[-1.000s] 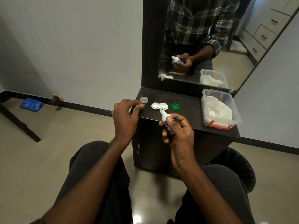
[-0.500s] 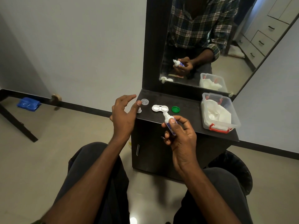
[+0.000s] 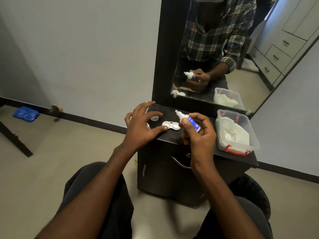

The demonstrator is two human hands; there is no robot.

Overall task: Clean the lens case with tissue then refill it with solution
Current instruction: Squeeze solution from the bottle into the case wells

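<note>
The lens case (image 3: 170,125) lies open on the dark table (image 3: 203,149), both wells uncovered. Left hand (image 3: 140,125), fingers spread and holding nothing, sits at the case's 9 o'clock, its thumb tip touching the case rim. Right hand (image 3: 198,135) grips the solution bottle (image 3: 189,120) at the case's 3 o'clock, nozzle tilted toward 10 o'clock. A clear tissue box (image 3: 239,149) stands further right.

Soft, dim indoor light, brighter daylight showing in the mirror (image 3: 241,49), a faint glare on the floor (image 3: 155,213), wide-angle bending at the edges, forearms slightly blurred.
</note>
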